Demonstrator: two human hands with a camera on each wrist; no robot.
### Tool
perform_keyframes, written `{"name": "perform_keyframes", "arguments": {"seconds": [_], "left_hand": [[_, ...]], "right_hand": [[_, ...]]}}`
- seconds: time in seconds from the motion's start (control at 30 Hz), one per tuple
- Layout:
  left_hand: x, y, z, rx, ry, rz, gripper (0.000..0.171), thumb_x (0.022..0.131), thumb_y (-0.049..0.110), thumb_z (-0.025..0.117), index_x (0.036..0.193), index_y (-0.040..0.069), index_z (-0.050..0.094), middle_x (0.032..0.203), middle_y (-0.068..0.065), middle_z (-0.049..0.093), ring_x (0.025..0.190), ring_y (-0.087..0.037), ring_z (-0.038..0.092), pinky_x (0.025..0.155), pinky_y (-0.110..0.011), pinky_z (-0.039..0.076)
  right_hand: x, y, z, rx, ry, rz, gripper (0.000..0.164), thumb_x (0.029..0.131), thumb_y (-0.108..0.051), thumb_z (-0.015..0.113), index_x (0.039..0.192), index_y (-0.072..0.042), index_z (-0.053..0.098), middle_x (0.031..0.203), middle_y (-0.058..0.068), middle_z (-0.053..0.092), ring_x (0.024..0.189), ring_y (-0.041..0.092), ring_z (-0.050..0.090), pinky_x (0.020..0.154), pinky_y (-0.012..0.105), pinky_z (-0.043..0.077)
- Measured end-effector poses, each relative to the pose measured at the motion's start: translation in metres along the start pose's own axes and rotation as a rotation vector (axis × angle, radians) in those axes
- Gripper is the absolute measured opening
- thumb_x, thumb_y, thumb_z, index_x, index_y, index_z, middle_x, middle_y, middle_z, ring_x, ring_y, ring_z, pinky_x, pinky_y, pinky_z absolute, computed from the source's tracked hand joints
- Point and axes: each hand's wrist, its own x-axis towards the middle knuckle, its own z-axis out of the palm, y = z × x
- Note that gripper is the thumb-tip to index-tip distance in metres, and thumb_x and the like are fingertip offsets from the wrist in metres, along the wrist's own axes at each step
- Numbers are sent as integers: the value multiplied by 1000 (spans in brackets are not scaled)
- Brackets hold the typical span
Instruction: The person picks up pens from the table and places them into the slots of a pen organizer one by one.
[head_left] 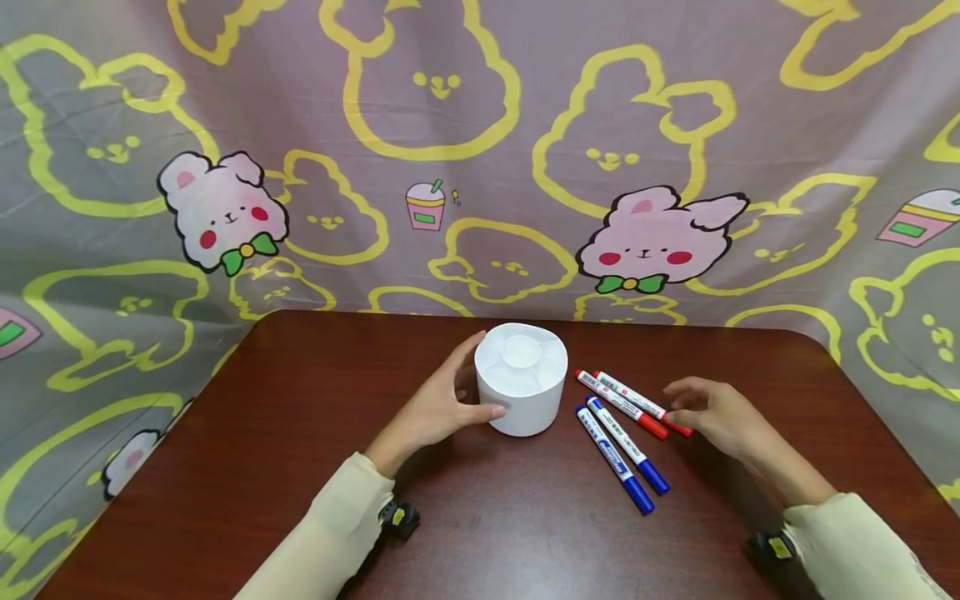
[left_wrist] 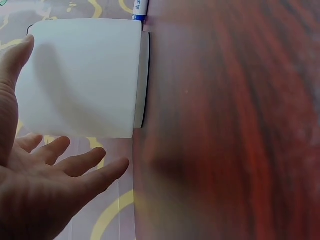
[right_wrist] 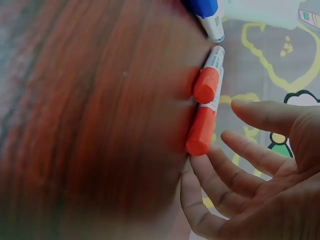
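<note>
- The white holder (head_left: 534,413) stood upright on the tabletop (head_left: 487,525), just right of the middle of the head view, its divided compartments facing up around a round centre.
- The left hand (head_left: 431,407) was spread around the holder's left side, thumb lying against the front wall; whether the other fingers pressed the far side could not be told. A light, even brace seemed enough, since a hard push from one side could have slid the holder.
- The right hand (head_left: 723,414), at the right of the frame, had its thumb and fingers apart, close about the red cap end of the upper red marker (head_left: 633,397); nothing was clearly pinched, and contact could not be told.
- The lower red marker (head_left: 617,401) lay just beside it, so a wide grasp might have nudged both. Thumb and forefinger needed to straddle the upper one alone, coming in from the right.
- A slim barrel would probably have rolled under a glancing touch; both fingertips ideally met it together, squarely across its width.
- Pulling by the cap risked loosening it, so a hold farther along the barrel looked safer.
- The right blue marker (head_left: 622,438) and left blue marker (head_left: 609,454) lay lower in the frame; lifting before any sideways travel would have kept clear of them.
</note>
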Motion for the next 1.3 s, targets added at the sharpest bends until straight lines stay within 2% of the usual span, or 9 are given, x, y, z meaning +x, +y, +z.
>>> {"name": "perform_keyframes", "arguments": {"seconds": [0.1,0.4,0.8,1.03,1.17,1.3], "left_hand": [[1,0,1,-13,-2,-5,108,82,16,91,166,30,24,167,0,35,152,-28,43,115,-63,41],[4,1,4,-47,3,-17,107,83,14,90,165,32,25,166,-1,36,150,-28,45,114,-59,44],[6,1,6,-56,17,-24,104,85,14,89,165,33,25,164,0,38,148,-26,48,113,-55,47],[7,1,6,-68,17,-24,103,85,14,88,165,32,25,163,-1,39,145,-26,51,111,-51,50],[6,1,7,-59,16,-14,103,86,16,88,165,32,24,165,-3,38,145,-27,51,111,-53,49],[5,1,6,-53,13,-5,103,87,17,87,166,31,23,166,-5,37,146,-29,51,111,-54,49]], "right_hand": [[3,-1,3,15,-11,-2,36,90,-8,78,122,4,67,97,10,73,89,21,61,70,31,44],[7,-3,10,9,-25,21,27,90,-2,73,116,3,67,91,8,64,79,20,53,61,31,41],[8,-3,13,-29,-3,17,11,87,0,72,97,3,71,79,3,62,74,18,49,62,28,36],[7,-3,10,-31,9,50,13,88,-2,69,100,2,72,79,3,61,74,19,51,62,30,38],[7,-1,8,-2,8,82,16,89,-1,68,104,4,71,77,3,63,70,19,53,59,30,38],[6,0,7,49,14,86,17,91,1,65,106,7,70,75,2,67,69,17,60,57,28,44]]}}
